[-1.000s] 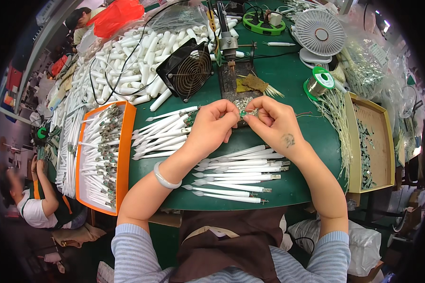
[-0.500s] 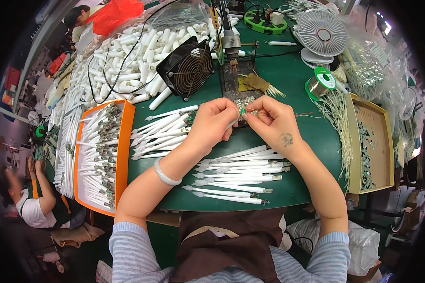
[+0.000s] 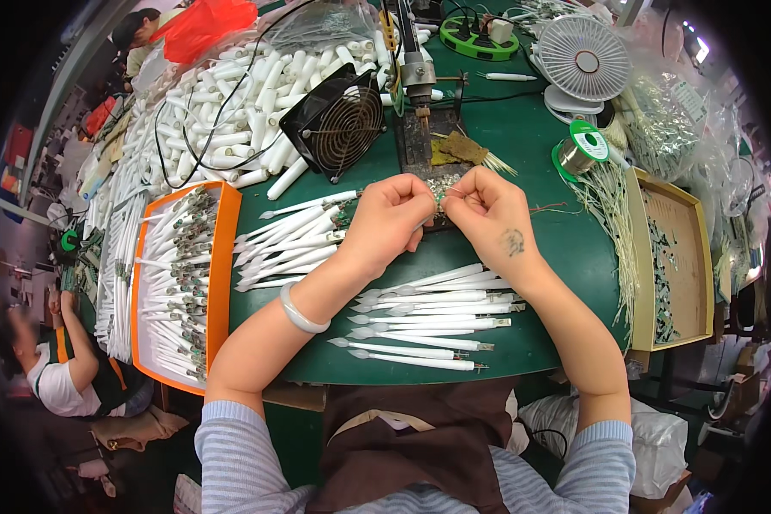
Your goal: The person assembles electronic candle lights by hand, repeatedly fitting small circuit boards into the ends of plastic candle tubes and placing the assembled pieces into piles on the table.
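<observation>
My left hand (image 3: 391, 221) and my right hand (image 3: 491, 214) meet fingertip to fingertip over the middle of the table, both closed in a pinch. A pale sliver shows under the left fingers; what either hand holds is mostly hidden. Just beyond the fingertips lies a heap of tiny metallic bits (image 3: 441, 186), below an upright soldering iron on a stand (image 3: 420, 81). Between my forearms rest white candle-shaped sticks (image 3: 433, 313) with flame-like tips and small circuit parts at their other ends. More such sticks (image 3: 291, 240) lie beside my left forearm.
An orange-rimmed tray (image 3: 223, 274) of sticks stands at left, before piled white tubes (image 3: 231, 120). A black fan (image 3: 334, 124) leans nearby. At right are a solder spool (image 3: 584, 150), thin wires (image 3: 612, 223), a yellow box (image 3: 692, 283) and a white fan (image 3: 586, 62). A co-worker (image 3: 68, 368) sits far left.
My right hand has turned slightly and its fingertips have drawn closer to the left ones. The small green part that showed between them is now hidden. The sticks on the table have not moved.
</observation>
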### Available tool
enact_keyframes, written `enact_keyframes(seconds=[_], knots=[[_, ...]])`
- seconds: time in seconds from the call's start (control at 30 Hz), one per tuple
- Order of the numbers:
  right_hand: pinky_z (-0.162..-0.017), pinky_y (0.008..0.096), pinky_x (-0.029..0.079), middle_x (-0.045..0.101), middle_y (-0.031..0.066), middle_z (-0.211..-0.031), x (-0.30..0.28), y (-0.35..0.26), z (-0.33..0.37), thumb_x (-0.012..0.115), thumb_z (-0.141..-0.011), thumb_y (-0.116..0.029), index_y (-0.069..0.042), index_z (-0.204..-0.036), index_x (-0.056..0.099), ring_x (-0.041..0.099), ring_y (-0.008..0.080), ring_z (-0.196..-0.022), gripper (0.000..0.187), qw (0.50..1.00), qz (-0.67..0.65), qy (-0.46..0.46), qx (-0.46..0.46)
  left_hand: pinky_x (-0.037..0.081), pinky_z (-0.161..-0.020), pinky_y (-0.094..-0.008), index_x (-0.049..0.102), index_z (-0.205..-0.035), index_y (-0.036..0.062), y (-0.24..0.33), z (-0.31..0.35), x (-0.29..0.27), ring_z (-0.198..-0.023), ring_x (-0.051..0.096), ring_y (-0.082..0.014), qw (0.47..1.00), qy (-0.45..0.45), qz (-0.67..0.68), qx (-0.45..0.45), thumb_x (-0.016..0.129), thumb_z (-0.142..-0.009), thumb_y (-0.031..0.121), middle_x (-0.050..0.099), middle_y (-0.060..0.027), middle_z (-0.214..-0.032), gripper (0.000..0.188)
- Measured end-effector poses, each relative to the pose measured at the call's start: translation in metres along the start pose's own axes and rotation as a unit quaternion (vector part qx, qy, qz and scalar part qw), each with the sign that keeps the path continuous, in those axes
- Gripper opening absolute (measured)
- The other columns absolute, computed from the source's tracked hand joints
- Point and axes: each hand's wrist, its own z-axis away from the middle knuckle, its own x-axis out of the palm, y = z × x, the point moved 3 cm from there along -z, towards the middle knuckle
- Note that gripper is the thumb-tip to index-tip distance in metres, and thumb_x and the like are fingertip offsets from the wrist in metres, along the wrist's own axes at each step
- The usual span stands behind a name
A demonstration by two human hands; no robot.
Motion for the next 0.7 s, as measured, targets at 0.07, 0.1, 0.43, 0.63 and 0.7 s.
enact_keyframes(seconds=[0.07,0.1,0.43,0.63,0.7], knots=[[-0.052,0.02,0.03,0.04,-0.0087,-0.062,0.0,0.0,-0.001,0.066,-0.086,-0.003,0.0,-0.08,0.057,0.032,0.0,-0.058,0.011,1.0,0.013,0.008,0.003,0.029,-0.039,-0.0213,0.06,-0.088,0.0056,-0.002,-0.002,0.001,-0.045,0.047,-0.0065,1.0,-0.005,-0.003,0.016,0.056,-0.09,0.012,0.058,-0.0008,-0.069,0.008],[-0.052,0.02,0.03,0.04,-0.0087,-0.062,0.001,0.001,-0.002,0.066,-0.086,-0.003,0.0,-0.08,0.057,0.032,0.0,-0.058,0.011,1.0,0.013,0.008,0.003,0.029,-0.039,-0.0213,0.06,-0.088,0.0053,-0.005,-0.004,-0.001,-0.045,0.046,-0.0063,1.0,0.001,0.004,0.012,0.057,-0.09,0.011,0.057,-0.0007,-0.069,0.008],[-0.051,0.0198,0.029,0.046,-0.0073,-0.067,-0.005,0.003,-0.009,0.065,-0.09,-0.006,-0.001,-0.085,0.057,0.035,0.0003,-0.057,0.01,0.998,-0.052,0.03,-0.006,0.027,-0.039,-0.0218,0.061,-0.086,0.0044,-0.002,-0.014,-0.008,-0.046,0.044,-0.0058,0.999,0.03,0.012,-0.014,0.058,-0.089,0.011,0.057,-0.0006,-0.069,0.007],[-0.048,0.0193,0.031,0.053,-0.0042,-0.067,-0.007,0.0,-0.01,0.068,-0.086,-0.002,0.0,-0.082,0.06,0.039,0.0,-0.056,0.009,0.99,0.073,0.046,-0.114,0.034,-0.041,-0.0225,0.059,-0.079,0.0018,0.006,-0.019,-0.008,-0.047,0.045,-0.0059,0.999,0.039,0.0,0.008,0.06,-0.086,0.006,0.057,-0.0017,-0.066,0.008],[-0.047,0.0194,0.032,0.055,-0.0032,-0.067,-0.005,-0.001,-0.011,0.07,-0.084,-0.001,0.0,-0.081,0.061,0.041,0.0002,-0.055,0.009,0.984,0.092,0.051,-0.144,0.034,-0.041,-0.0225,0.059,-0.079,0.0017,0.005,-0.02,-0.009,-0.047,0.045,-0.0056,0.999,0.037,0.002,0.014,0.06,-0.086,0.006,0.057,-0.0016,-0.066,0.008]])
